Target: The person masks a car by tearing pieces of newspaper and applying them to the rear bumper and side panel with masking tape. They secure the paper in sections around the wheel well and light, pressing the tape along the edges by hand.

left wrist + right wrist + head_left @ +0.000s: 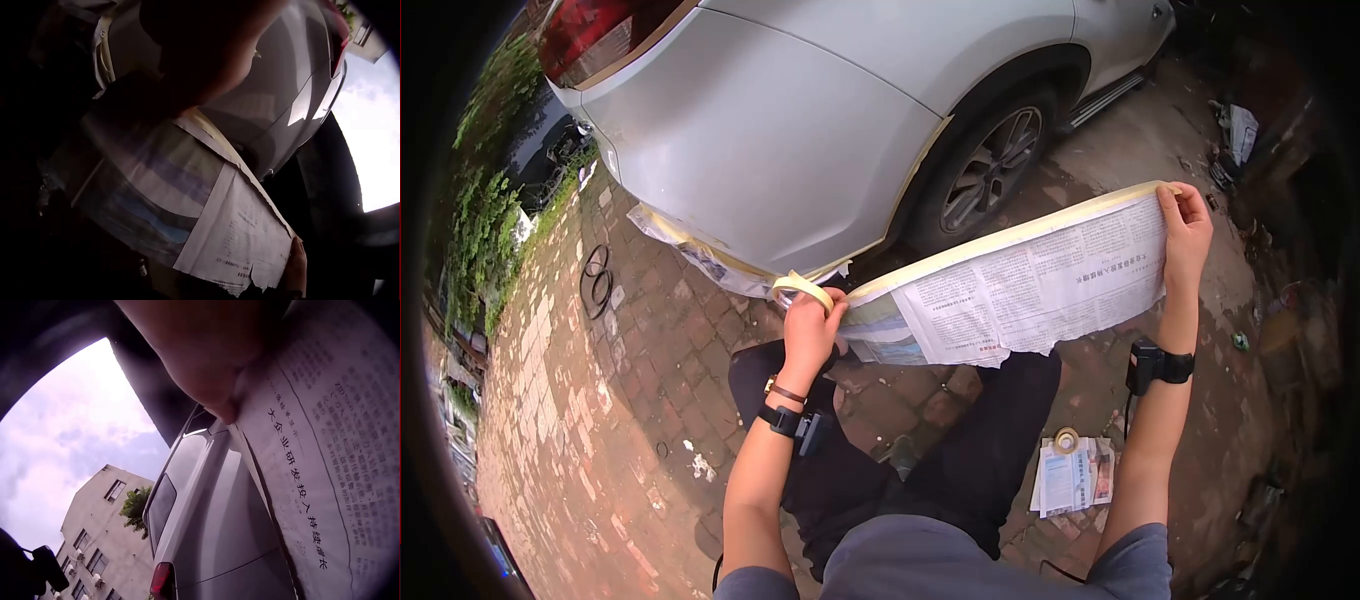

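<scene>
A sheet of newspaper (1050,290) with yellow masking tape (1020,237) along its top edge stretches between both hands, above the knees. My left hand (808,335) grips a roll of masking tape (802,283) at the sheet's left end. At the opposite end my right hand (1188,240) pinches the taped top corner between thumb and fingers. The sheet's lower edge is torn and uneven. In the left wrist view the newspaper (240,231) slants down to the right hand (295,269); the tape roll is hidden there. Printed columns of the newspaper (312,456) fill the right wrist view's right side.
A silver car (760,130) stands just ahead, its rear wheel (992,170) behind the sheet. Masking paper (700,258) hangs along its lower bumper. On the brick ground (640,400), a second tape roll (1065,440) lies on folded newspaper (1080,485). Black rings (597,280) lie at left.
</scene>
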